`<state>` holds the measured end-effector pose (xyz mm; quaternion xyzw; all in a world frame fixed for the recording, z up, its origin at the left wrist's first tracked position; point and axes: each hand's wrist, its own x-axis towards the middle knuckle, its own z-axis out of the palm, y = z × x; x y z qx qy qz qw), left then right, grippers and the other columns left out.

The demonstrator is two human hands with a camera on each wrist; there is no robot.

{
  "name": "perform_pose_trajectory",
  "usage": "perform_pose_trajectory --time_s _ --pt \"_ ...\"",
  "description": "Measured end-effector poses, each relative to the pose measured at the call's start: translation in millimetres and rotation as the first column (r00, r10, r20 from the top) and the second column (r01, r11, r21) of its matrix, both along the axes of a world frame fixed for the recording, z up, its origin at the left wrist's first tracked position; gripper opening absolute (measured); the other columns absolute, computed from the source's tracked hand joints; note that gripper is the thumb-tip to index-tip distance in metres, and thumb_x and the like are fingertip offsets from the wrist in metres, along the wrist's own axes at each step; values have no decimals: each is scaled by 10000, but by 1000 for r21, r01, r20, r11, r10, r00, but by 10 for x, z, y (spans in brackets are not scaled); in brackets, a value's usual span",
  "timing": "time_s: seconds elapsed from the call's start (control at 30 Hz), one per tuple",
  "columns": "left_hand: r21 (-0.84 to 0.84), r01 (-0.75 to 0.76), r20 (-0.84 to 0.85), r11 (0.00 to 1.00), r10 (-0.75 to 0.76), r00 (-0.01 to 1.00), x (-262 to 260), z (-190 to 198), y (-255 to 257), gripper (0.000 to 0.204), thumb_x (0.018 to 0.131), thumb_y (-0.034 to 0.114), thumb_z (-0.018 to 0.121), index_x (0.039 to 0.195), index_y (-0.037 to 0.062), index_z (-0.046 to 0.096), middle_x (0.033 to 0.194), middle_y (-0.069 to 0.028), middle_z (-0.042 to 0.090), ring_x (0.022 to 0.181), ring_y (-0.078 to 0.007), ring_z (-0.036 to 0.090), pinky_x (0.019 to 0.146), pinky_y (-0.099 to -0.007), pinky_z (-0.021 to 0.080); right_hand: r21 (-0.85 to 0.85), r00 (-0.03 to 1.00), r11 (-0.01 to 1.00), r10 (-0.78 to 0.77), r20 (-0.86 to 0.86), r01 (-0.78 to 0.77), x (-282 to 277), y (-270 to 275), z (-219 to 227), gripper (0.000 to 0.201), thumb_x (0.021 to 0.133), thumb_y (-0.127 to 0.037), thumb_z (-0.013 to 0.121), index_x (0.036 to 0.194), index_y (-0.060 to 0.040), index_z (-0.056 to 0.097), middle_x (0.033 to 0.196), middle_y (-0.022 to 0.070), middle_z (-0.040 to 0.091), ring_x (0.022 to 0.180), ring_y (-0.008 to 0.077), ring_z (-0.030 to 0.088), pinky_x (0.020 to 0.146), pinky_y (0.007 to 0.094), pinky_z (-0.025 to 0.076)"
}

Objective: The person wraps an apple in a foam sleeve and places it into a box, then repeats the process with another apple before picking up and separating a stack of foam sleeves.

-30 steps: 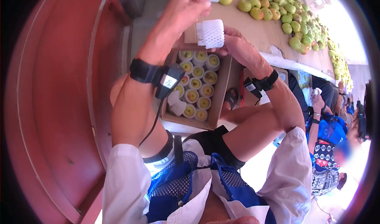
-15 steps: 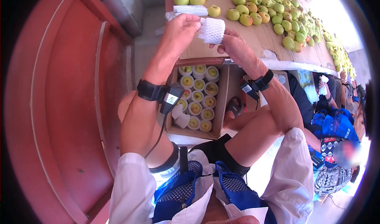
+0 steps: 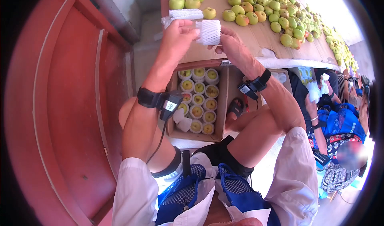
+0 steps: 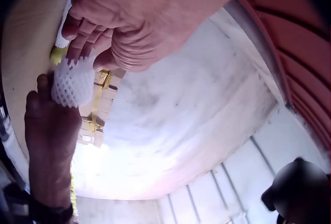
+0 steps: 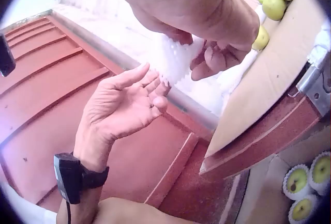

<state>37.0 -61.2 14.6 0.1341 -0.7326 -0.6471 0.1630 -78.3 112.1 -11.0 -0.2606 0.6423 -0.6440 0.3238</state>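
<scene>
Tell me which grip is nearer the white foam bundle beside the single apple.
Left. In the head view, the left grip shows just below the foam bundle; the right grip is farther right, holding the foam net.

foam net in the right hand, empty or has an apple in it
Apparently empty: the foam net pinched by the right hand looks white throughout in the head view, with no green showing through its mesh.
</scene>
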Motion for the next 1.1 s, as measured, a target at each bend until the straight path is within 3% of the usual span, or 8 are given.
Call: perform_pose_trajectory --time_s 0.2,0.47,0.67,0.8,0.9,0.93,1.03,1.1 --pt "315 145 9 938 -155 988 72 39 -11 555 891 259 755 1288 -54 527 1124 -70 643 964 -109 613 692 -230 418 -2 996 996 -87 -15 87 10 -36 -5 350 946 -137 493 1254 -26 617 991 55 703 760 100 642 581 230 435" --pt "207 91 -127 974 -65 990 -11 24 141 625 860 212 781 1343 -53 486 1176 -123 628 1050 -133 569 810 -269 424 125 957 979 -124 -263 161 152 -168 34 349 892 -65 511 1204 25 641 941 81 711 730 124 660 571 267 479" --pt "230 -63 -115 971 92 989 12 13 15 655 841 134 791 1362 -66 448 1144 -124 646 988 -124 586 747 -253 438 176 992 984 -3 -124 25 90 -84 60 429 964 -340 606 1204 15 633 945 93 704 777 128 671 593 247 470" --pt "313 -138 -122 940 184 975 23 141 -133 621 854 113 774 1348 -75 449 1112 -107 655 873 -98 570 681 -225 424 126 987 987 -84 -134 101 -288 -65 -50 504 973 -438 612 1201 12 617 1019 101 701 806 118 678 587 243 464" --pt "335 -147 -126 930 199 972 19 157 -219 618 858 105 769 1352 -79 445 1112 -104 652 846 -88 548 685 -223 420 276 847 912 -126 -516 304 -755 -253 -237 536 962 -433 633 1211 41 601 1016 104 704 799 129 684 624 263 503" --pt "343 -146 -129 928 201 971 15 166 -230 618 860 102 767 1354 -79 443 1111 -103 651 840 -85 541 686 -222 418 342 842 873 -131 -524 348 -842 -314 -173 606 886 -391 700 1282 47 564 1082 174 698 994 238 704 860 374 545" --pt "368 -153 -131 917 214 968 15 195 -218 626 858 99 767 1357 -86 437 1110 -101 650 830 -80 532 689 -219 415 311 527 790 -18 -849 528 -1059 -480 -218 629 863 -361 720 1353 -15 532 1225 175 662 1150 296 641 934 423 516" --pt "370 -149 -130 917 209 969 11 189 -231 626 857 97 767 1355 -88 437 1105 -99 649 833 -79 534 691 -220 417 372 549 771 35 -835 517 -1207 -607 -265 655 846 -351 727 1393 -67 507 1312 159 624 1248 338 572 990 456 483"
